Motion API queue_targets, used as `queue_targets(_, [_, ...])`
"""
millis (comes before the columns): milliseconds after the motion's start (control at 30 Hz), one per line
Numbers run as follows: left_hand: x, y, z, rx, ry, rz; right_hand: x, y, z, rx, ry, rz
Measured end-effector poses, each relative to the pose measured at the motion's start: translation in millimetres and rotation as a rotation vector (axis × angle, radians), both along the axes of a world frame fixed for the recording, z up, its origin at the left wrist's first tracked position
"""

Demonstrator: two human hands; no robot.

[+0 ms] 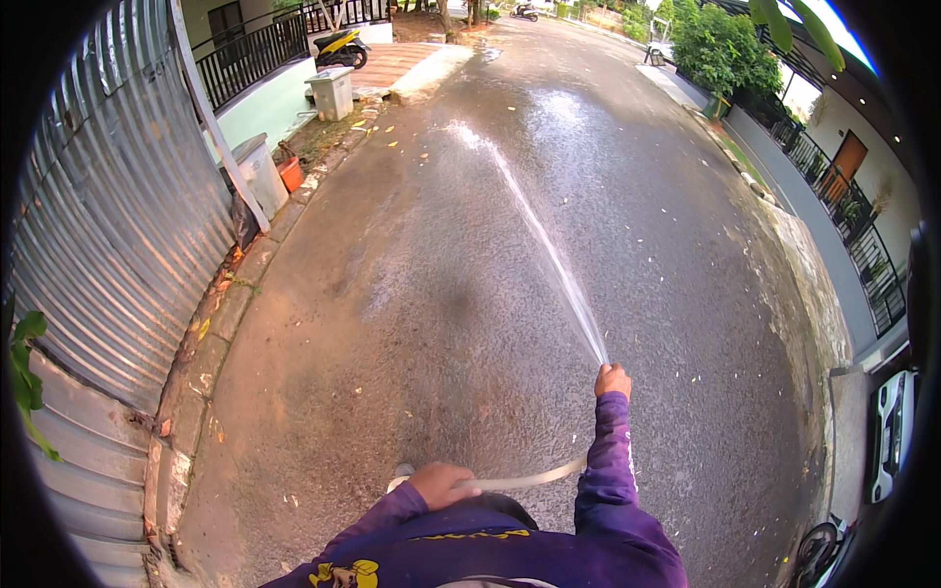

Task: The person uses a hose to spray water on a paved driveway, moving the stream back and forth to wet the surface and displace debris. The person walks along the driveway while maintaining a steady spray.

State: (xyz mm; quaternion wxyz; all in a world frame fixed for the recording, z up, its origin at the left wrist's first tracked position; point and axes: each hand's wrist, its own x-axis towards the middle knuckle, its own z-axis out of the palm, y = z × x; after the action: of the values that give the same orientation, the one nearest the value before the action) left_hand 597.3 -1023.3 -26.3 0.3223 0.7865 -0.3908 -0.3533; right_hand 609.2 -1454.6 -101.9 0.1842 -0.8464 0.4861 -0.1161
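A pale hose [529, 480] runs from my left hand across my front and passes behind my right sleeve. My left hand [443, 484] is closed round it, low and close to my body. Stretched out ahead, my right hand [613, 380] grips the hose's end, which is mostly hidden in the fingers. A jet of water [544, 240] leaves that hand, fans slightly and slants forward and left. It splashes down on the wet asphalt road [470, 372] some way ahead.
Corrugated metal fencing [127, 225] lines the left, behind a kerb [230, 318]. Grey bins [331, 93] and an orange pot [290, 174] stand along it, with a yellow and black scooter [341, 49] beyond. On the right are a low wall [818, 176], a bush [720, 49] and a white car [890, 436].
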Motion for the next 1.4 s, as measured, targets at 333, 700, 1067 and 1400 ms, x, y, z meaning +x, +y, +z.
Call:
queue_targets(333, [0.1, -5.9, -2.3, -0.009, 0.004, 0.012, 7.1, -7.8, 6.8, 0.014, 0.047, 0.055])
queue_targets(700, [-0.9, -10.5, -13.9, -0.015, -0.006, -0.016, -5.3, -20.6, -0.2, -0.042, -0.036, 0.024])
queue_targets(1067, [-0.2, -14.3, -5.9, -0.002, 0.003, -0.058, -14.6, -26.5, 5.0, -0.014, 0.068, 0.043])
queue_targets(1400, [-1.3, -12.7, -7.8, -0.01, 0.018, -0.05, -15.4, -22.1, 5.2, -0.052, 0.041, 0.055])
